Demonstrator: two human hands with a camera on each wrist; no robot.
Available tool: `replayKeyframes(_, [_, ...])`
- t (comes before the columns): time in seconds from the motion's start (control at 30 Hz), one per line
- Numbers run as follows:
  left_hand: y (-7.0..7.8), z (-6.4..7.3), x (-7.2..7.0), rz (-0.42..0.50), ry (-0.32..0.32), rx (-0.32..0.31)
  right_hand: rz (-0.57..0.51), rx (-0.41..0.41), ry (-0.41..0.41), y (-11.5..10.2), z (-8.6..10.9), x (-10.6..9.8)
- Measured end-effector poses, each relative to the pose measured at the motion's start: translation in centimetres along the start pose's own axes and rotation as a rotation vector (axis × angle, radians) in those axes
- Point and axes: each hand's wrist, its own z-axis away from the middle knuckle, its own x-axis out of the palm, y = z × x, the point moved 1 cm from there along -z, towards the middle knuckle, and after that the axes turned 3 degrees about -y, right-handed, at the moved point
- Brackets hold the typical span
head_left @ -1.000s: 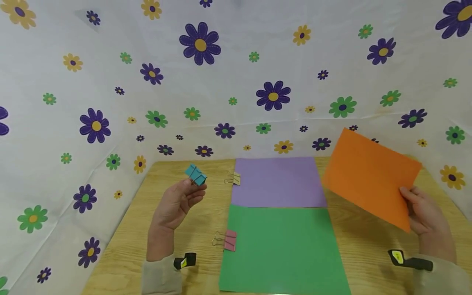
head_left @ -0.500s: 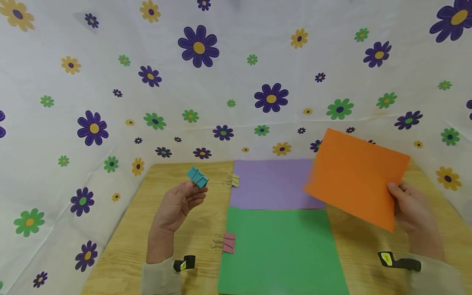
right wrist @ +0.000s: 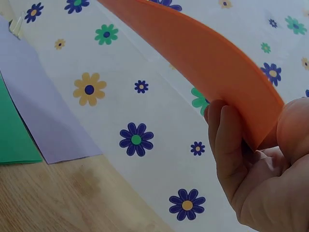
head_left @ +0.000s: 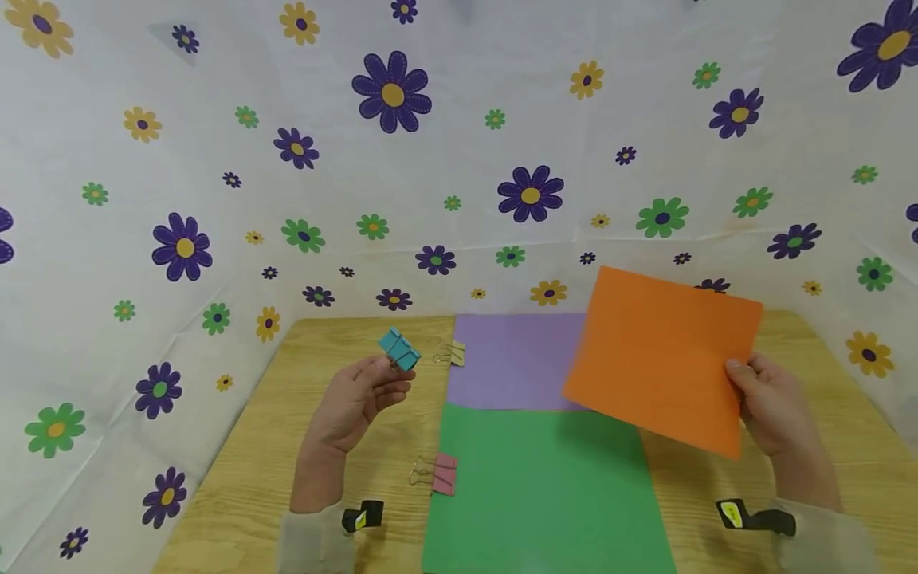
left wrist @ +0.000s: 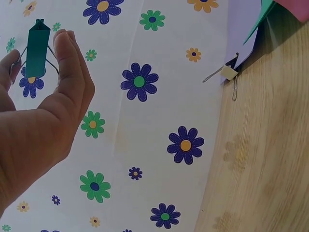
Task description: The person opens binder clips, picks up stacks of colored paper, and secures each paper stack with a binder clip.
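Note:
My left hand (head_left: 358, 402) pinches a blue binder clip (head_left: 399, 349) by its wire handles, raised over the left of the table; in the left wrist view the clip (left wrist: 37, 52) stands upright between thumb and fingers. My right hand (head_left: 774, 406) grips the right edge of an orange paper sheet (head_left: 667, 359), which is tilted in the air and covers part of the purple paper (head_left: 509, 363). In the right wrist view the orange sheet (right wrist: 207, 58) bows slightly. Nearer me lies green paper (head_left: 545, 494), its far edge along the purple paper.
A yellow binder clip (head_left: 457, 353) sits on the purple paper's left edge. On the green paper's left edge is a pink binder clip (head_left: 444, 474). Wood table (head_left: 251, 462) runs out to both sides, with a white flowered cloth (head_left: 459, 159) behind it.
My right hand has carried the orange sheet leftward, so it now overlaps the purple paper. My left hand, holding the blue binder clip, has shifted slightly right.

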Motion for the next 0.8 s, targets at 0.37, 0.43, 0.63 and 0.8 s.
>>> replayKeyframes(0.37, [0.1, 0.1, 0.4, -0.019, -0.011, -0.017, 0.112, 0.004, -0.045, -0.5, 0.4, 1.5])
replayKeyframes(0.43, [0.0, 0.0, 0.5, -0.024, -0.005, -0.026, 0.14, 0.003, -0.05, -0.7, 0.4, 1.8])
replayKeyframes(0.63, [0.1, 0.1, 0.9, -0.097, 0.0, -0.052, 0.204, -0.011, -0.056, -1.3, 0.5, 2.6])
replayKeyframes(0.8, [0.0, 0.2, 1.1, -0.161, -0.006, -0.063, 0.325, -0.028, -0.043, -1.8, 0.6, 3.4])
